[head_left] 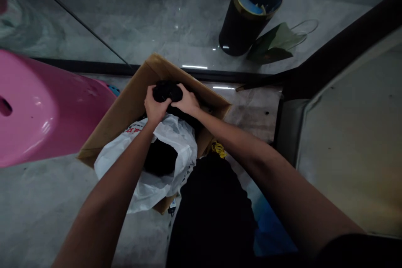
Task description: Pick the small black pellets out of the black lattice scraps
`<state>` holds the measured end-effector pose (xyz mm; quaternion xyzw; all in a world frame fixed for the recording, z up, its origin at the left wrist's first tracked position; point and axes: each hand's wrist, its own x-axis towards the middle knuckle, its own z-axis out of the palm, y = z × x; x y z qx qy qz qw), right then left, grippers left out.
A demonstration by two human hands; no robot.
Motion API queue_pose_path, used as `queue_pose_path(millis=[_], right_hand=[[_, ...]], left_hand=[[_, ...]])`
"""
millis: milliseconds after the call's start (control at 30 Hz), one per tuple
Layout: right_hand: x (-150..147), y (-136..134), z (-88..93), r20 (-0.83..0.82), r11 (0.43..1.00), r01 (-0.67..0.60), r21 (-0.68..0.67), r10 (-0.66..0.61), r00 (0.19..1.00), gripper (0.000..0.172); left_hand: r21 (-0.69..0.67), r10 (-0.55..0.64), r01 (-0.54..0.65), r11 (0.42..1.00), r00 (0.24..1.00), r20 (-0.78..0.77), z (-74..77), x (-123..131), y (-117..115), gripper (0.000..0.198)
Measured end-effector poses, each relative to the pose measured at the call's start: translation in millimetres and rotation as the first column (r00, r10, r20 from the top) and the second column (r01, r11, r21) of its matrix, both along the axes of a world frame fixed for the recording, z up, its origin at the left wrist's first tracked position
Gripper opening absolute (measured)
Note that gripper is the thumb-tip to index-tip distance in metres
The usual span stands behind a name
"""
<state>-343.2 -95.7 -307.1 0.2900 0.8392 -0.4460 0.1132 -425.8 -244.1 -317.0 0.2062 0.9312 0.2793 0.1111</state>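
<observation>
Gripping a black bundle [167,91], the left hand [156,107] and right hand [187,101] close fingers [179,94] around it.

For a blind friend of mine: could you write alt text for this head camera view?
The left hand and right hand clasp a dark bundle at an open cardboard box, with a white plastic bag bulging over its near side. A pink plastic object sits to the left.

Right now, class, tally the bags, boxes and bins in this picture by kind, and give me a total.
Cardboard box: 1
White plastic bag: 1
Black waste bin: 1
Green paper bag: 1
Total: 4
</observation>
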Motion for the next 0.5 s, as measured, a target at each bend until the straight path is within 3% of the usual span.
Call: queue_pose_path(millis=[133,233,367,500], right_hand=[[9.0,-2.3,37.3,-0.142,0.995,-0.027,0.099,0.041,0.989,0.091],[5.8,0.7,68.8,-0.205,0.984,-0.047,0.170,0.082,0.975,0.089],[-5.9,7.5,122.4,-0.397,0.970,-0.001,0.245,0.101,0.912,0.083],[-11.4,13.8,187.1,-0.583,0.956,0.078,0.282,0.106,0.805,0.077]], left_hand=[[0.108,0.034,-0.028,0.994,0.998,-0.054,34.7,4.5,-4.0,0.064],[0.265,0.111,-0.083,0.961,0.990,-0.092,66.7,6.3,2.8,0.064],[0.467,0.182,-0.090,0.880,0.971,-0.155,126.2,1.4,13.4,0.060],[0.609,0.167,0.022,0.793,0.953,-0.253,193.7,-13.0,22.1,0.060]])
